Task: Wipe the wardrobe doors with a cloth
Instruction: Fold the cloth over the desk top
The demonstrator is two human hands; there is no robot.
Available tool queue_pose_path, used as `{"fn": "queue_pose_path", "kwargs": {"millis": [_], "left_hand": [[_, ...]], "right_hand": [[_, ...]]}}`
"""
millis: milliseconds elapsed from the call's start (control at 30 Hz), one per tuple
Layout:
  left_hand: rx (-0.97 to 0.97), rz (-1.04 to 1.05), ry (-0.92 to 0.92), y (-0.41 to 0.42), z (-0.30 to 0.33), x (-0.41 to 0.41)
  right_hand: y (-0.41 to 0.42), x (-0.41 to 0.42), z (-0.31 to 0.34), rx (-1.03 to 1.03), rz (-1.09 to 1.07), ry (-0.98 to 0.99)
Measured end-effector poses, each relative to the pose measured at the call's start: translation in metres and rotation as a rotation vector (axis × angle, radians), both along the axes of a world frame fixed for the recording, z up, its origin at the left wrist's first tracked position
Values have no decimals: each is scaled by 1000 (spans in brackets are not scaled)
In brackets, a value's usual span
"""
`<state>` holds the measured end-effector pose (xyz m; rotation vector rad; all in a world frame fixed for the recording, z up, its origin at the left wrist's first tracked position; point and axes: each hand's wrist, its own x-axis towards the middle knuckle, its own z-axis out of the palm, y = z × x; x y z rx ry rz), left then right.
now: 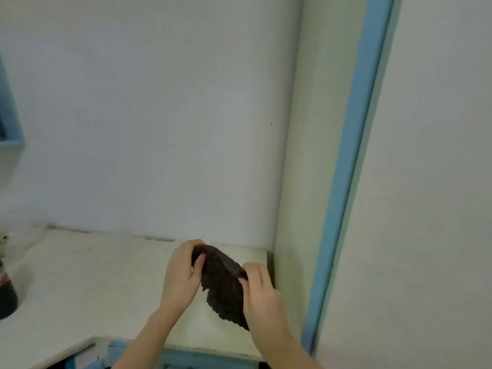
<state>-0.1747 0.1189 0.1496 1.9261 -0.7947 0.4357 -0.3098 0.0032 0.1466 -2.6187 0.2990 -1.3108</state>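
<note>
Both hands, left hand (181, 275) and right hand (259, 291), grip the dark cloth (222, 286), readying it; next, press it onto the wardrobe door (426, 182).

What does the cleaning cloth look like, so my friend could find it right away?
Find the tall white wardrobe with the blue edge strip, then the pale counter beside it. Above the counter, the left hand and right hand hold the cloth, the only dark, nubbly thing there.

Rough, nubby dark cloth (222, 286); smooth matt pale desk top (106, 275); matt off-white wardrobe door (426, 182).
</note>
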Motion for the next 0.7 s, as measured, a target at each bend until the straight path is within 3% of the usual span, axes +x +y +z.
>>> {"fn": "queue_pose_path", "kwargs": {"millis": [233,500,700], "left_hand": [[326,-321,31,-4,-58,77],[593,-685,358,-21,-111,103],[659,-607,440,-55,-138,116]], "right_hand": [[-2,42,-59,660,-220,275],[-8,41,-112,903,-426,462],[-38,71,-135,1056,-489,453]]}}
